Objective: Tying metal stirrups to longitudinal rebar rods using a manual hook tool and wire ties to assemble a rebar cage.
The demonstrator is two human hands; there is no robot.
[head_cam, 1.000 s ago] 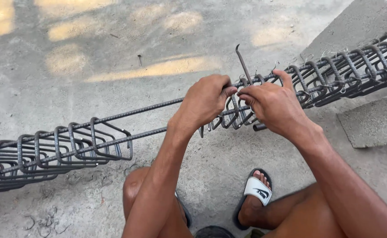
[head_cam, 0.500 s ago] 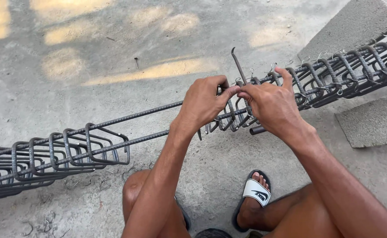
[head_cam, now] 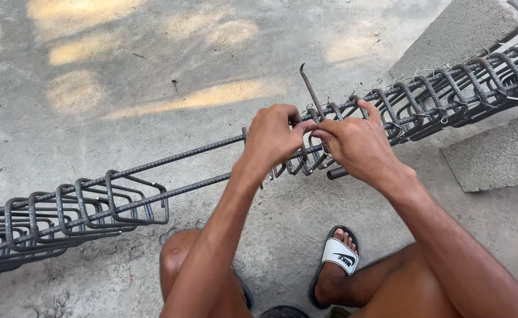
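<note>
The left hand (head_cam: pixel 274 138) and right hand (head_cam: pixel 356 144) meet fingertip to fingertip over the rebar cage (head_cam: pixel 388 112), both pinched narrow on something too small to make out, beside a thin hooked metal tool (head_cam: pixel 310 88) that stands up between them. Stirrups (head_cam: pixel 306 159) bunch under the hands; to the left two long bars (head_cam: pixel 194 171) run bare, with open space, to a loose stack of stirrups (head_cam: pixel 64 215). Right, the tied cage rests on a concrete block (head_cam: pixel 495 156). Below, a sandalled foot (head_cam: pixel 337 259) rests on the sun-patched concrete floor (head_cam: pixel 153 70).
</note>
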